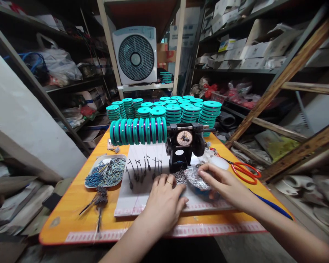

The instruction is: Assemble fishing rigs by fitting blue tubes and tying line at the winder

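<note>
My left hand (164, 201) lies palm down on a white board (135, 197), fingers apart, with a ring on one finger. Beside its fingertips is a pile of small silvery beads (180, 178). Fingers of my right hand (222, 182) grip a clear plastic bag (196, 179) full of similar beads, over something blue that is mostly hidden. Behind the hands stands a black hand winder (181, 155) with a round dial. Several teal spools (138, 130) wound with purple wire sit in a row on its shaft. Short dark pieces on thin wires (141, 170) lie on the board.
A white tray (124, 178) of small blue-grey parts and a dark bundle (100, 199) are at left. Red-handled scissors (245, 172) and a blue-handled tool (274, 206) lie at right. Stacked teal spools (172, 113) line the back; a wooden ladder (285, 87) leans right.
</note>
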`<state>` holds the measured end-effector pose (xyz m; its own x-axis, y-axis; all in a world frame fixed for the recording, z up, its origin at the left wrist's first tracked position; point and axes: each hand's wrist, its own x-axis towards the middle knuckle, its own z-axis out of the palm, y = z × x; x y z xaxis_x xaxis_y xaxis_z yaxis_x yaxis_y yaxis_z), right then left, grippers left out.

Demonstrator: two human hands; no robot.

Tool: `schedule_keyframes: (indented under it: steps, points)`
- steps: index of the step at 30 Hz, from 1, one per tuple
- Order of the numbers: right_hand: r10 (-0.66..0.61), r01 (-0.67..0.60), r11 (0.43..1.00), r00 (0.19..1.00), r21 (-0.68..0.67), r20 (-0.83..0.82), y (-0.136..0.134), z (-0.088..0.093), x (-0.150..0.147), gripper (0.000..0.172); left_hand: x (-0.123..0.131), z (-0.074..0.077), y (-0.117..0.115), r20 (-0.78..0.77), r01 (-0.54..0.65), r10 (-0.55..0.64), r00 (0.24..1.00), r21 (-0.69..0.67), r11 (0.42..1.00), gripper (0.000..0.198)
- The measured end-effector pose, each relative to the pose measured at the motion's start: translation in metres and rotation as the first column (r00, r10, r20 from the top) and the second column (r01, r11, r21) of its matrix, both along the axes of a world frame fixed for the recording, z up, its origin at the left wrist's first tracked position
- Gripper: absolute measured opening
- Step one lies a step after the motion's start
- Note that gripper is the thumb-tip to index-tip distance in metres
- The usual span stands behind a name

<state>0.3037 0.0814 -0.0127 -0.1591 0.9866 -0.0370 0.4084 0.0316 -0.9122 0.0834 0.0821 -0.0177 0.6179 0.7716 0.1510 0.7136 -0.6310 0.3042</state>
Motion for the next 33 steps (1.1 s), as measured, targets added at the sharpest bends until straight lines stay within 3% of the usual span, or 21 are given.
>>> schedule_keyframes:
  steps: [8,12,14,17,20,24,27,28,30,31,33]
  points:
    - [-0.119,0.135,0.988,0.972,0.068,-0.203,-0.026,0.005,-0.003,0.024,0.002,0.005,0.002,0.082,-0.016,0.017,0.997,-0.014,1.0,0.022]
    - [-0.214,0.249,0.968,0.866,0.019,-0.451,-0.047,-0.005,-0.014,0.024,0.002,0.014,-0.005,0.253,-0.034,0.056,0.966,-0.088,0.996,0.028]
    - [-0.229,0.268,0.963,0.771,-0.023,-0.594,-0.054,-0.013,-0.024,0.025,0.005,0.02,-0.01,0.454,0.005,0.085,0.887,-0.193,0.981,0.03]
    - [-0.226,0.244,0.966,0.619,-0.09,-0.752,-0.057,-0.021,-0.043,0.028,0.011,0.029,-0.014,0.705,0.143,0.178,0.686,-0.371,0.918,0.031]
    - [-0.235,0.217,0.966,0.502,-0.142,-0.832,-0.054,-0.021,-0.059,0.026,0.015,0.035,-0.014,0.784,0.241,0.28,0.554,-0.473,0.848,0.031]
    - [-0.243,0.181,0.967,0.439,-0.18,-0.865,-0.053,-0.016,-0.071,0.024,0.017,0.037,-0.01,0.83,0.274,0.274,0.486,-0.443,0.854,0.028]
    - [-0.224,0.142,0.974,0.461,-0.178,-0.859,-0.058,-0.015,-0.071,0.023,0.014,0.038,-0.011,0.864,0.261,0.208,0.459,-0.355,0.898,0.022]
    - [-0.218,0.169,0.974,0.514,-0.151,-0.829,-0.06,-0.015,-0.069,0.022,0.013,0.039,-0.013,0.872,0.239,0.174,0.457,-0.309,0.921,0.021]
    - [-0.196,0.272,0.962,0.728,0.013,-0.657,-0.067,-0.014,-0.063,0.022,0.01,0.042,-0.019,0.88,0.176,0.081,0.469,-0.182,0.967,0.015]
    - [-0.211,0.325,0.935,0.826,0.138,-0.522,-0.07,-0.014,-0.06,0.024,0.009,0.043,-0.021,0.876,0.143,0.027,0.481,-0.109,0.984,0.012]
    - [-0.272,0.371,0.852,0.916,0.369,-0.294,-0.076,-0.012,-0.053,0.032,0.008,0.046,-0.027,0.857,0.087,-0.055,0.512,0.011,0.996,0.008]
